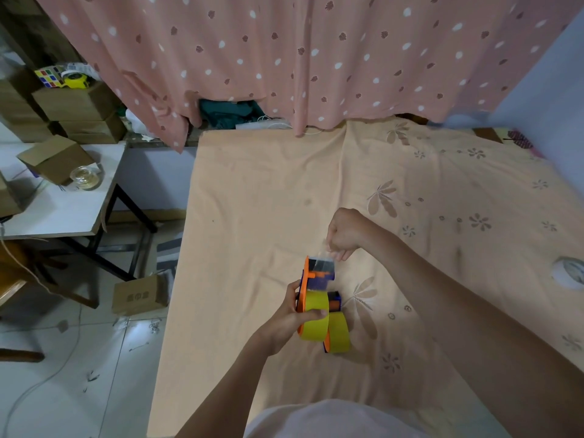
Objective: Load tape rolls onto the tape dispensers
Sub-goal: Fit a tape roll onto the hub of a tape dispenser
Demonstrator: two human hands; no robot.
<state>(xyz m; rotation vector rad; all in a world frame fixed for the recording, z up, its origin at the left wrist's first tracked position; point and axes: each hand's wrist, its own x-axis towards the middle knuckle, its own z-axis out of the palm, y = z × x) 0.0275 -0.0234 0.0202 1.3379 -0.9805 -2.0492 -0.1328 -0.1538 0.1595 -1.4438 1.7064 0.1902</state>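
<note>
one orange tape dispenser [316,281] already carries a yellow tape roll [313,324]; it is held up above the bed [252,191], near the bed's left edge toward the near end. a second dispenser with its own yellow roll [339,332] lies on the sheet just beside and partly behind the first, so both look loaded. what seems left is threading the tape end through the head of the held one. another pale roll [568,273] sits well apart by the bed's right edge.

the left hand [292,314] grips the held dispenser, thumb laid across the roll. the right hand [346,233], wrist bent down and fingers curled, pinches what is probably the clear tape end [328,256] at the head; blur hides it.
</note>
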